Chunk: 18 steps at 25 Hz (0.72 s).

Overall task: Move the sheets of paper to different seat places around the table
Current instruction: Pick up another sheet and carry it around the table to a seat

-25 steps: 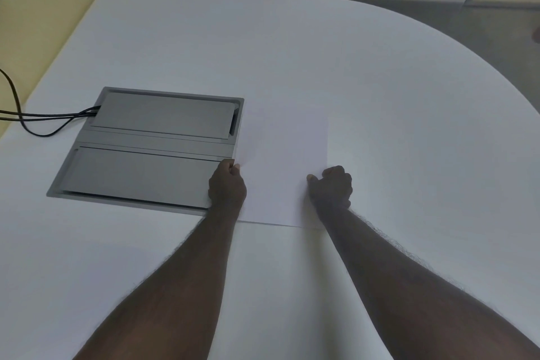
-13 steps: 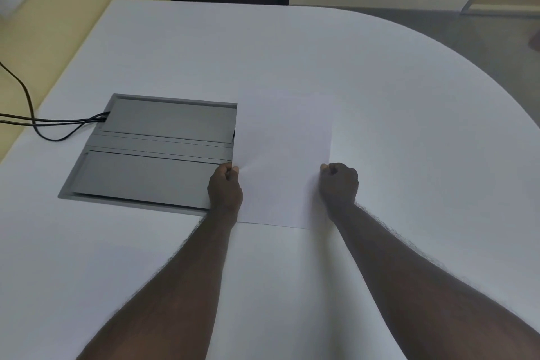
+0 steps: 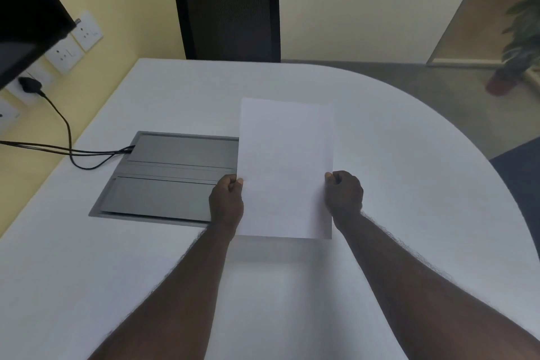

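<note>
A blank white sheet of paper (image 3: 285, 166) is held up off the white table (image 3: 409, 184), tilted towards me, with its shadow on the tabletop below. My left hand (image 3: 226, 203) pinches the sheet's left edge between thumb and curled fingers. My right hand (image 3: 344, 194) pinches the right edge the same way. The sheet's left side overlaps my view of the grey cable box. Whether more than one sheet is in the grip cannot be told.
A grey cable box (image 3: 166, 178) is set into the table at left, with black cables (image 3: 67, 152) running to wall sockets (image 3: 73, 47). A black chair (image 3: 229, 17) stands at the far side. Another dark seat (image 3: 523, 181) and a potted plant (image 3: 517, 47) are at right. A dark screen (image 3: 26, 17) hangs top left.
Both hands have lifted the sheet off the table and tilted it up. My head has risen, bringing the chair, wall sockets and plant into view.
</note>
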Motion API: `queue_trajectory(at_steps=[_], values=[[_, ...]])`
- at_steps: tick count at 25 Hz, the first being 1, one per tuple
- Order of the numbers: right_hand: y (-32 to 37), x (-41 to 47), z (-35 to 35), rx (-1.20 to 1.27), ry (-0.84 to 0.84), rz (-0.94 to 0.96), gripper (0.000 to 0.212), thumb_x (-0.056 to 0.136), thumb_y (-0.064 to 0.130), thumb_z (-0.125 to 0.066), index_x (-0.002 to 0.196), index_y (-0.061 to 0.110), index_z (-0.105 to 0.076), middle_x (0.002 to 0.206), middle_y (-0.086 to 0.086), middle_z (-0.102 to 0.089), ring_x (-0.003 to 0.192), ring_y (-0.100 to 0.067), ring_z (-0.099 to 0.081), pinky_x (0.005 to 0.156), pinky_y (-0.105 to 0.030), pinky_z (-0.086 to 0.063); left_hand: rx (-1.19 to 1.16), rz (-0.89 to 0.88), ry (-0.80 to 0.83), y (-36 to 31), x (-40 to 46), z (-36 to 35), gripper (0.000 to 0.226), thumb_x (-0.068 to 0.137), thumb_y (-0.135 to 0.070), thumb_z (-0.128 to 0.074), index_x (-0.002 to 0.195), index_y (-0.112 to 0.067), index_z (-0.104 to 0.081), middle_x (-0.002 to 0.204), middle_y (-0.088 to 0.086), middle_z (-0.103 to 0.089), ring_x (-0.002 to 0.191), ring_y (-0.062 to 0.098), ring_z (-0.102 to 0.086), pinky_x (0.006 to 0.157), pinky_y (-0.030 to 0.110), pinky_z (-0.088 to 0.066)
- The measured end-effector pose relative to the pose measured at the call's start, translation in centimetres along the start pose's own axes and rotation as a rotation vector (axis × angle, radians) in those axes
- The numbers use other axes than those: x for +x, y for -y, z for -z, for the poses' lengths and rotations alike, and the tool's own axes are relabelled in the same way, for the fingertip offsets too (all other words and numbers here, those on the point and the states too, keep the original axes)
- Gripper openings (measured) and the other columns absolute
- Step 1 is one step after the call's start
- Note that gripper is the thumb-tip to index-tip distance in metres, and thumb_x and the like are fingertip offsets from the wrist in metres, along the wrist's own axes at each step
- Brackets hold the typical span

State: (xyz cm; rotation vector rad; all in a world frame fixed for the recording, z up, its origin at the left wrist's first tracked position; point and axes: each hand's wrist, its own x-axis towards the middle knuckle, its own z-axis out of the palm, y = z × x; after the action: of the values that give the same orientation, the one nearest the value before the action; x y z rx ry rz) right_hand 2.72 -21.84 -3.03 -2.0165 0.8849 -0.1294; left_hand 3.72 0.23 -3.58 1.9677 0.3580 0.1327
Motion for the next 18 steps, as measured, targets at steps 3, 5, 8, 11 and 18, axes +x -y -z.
queue_trajectory(at_steps=[3,5,8,11,18], values=[[1.6,-1.9,2.8,0.014,-0.024,0.049,0.03,0.094,0.03,-0.05,0.064,0.024,-0.045,0.078,0.001,-0.057,0.078,-0.025,-0.049,0.074,-0.035,-0.039,-0.027,-0.036,0.007,-2.3,-1.7,1.7,0.016,0.096,-0.018,-0.055,0.097,-0.009,-0.068,0.079,0.0,-0.064,0.076,0.019,-0.055,0.071,0.027,-0.04],[2.6,-3.1,4.7,0.022,-0.037,0.077,0.03,0.094,0.03,-0.049,0.065,0.024,-0.045,0.069,0.006,-0.052,0.078,-0.025,-0.049,0.079,-0.038,-0.041,-0.047,-0.061,0.008,-3.8,-2.7,2.6,0.015,0.096,-0.019,-0.055,0.097,-0.011,-0.068,0.081,0.002,-0.066,0.078,0.02,-0.057,0.072,0.028,-0.042],[3.6,-5.3,7.6,0.032,-0.06,0.114,0.033,0.095,0.03,-0.049,0.063,0.021,-0.044,0.064,0.009,-0.047,0.076,-0.024,-0.047,0.083,-0.04,-0.039,-0.092,-0.1,0.026,-5.8,-4.4,4.0,0.014,0.096,-0.019,-0.056,0.097,-0.011,-0.068,0.085,0.005,-0.07,0.08,0.021,-0.06,0.076,0.032,-0.046],[4.0,-7.4,10.2,0.056,-0.082,0.138,0.027,0.095,0.031,-0.048,0.076,0.014,-0.057,0.07,0.005,-0.054,0.078,-0.025,-0.05,0.084,-0.04,-0.039,-0.123,-0.137,0.037,-7.5,-6.2,5.1,0.015,0.095,-0.02,-0.056,0.095,-0.011,-0.068,0.085,0.008,-0.071,0.078,0.021,-0.059,0.076,0.034,-0.048],[2.9,-11.7,16.4,0.132,-0.146,0.153,0.035,0.093,0.032,-0.049,0.061,0.02,-0.043,0.061,0.007,-0.046,0.069,-0.021,-0.043,0.076,-0.038,-0.033,-0.18,-0.196,0.107,-10.9,-10.7,6.1,0.016,0.096,-0.022,-0.055,0.088,-0.013,-0.066,0.081,0.004,-0.066,0.077,0.018,-0.055,0.074,0.032,-0.046]])
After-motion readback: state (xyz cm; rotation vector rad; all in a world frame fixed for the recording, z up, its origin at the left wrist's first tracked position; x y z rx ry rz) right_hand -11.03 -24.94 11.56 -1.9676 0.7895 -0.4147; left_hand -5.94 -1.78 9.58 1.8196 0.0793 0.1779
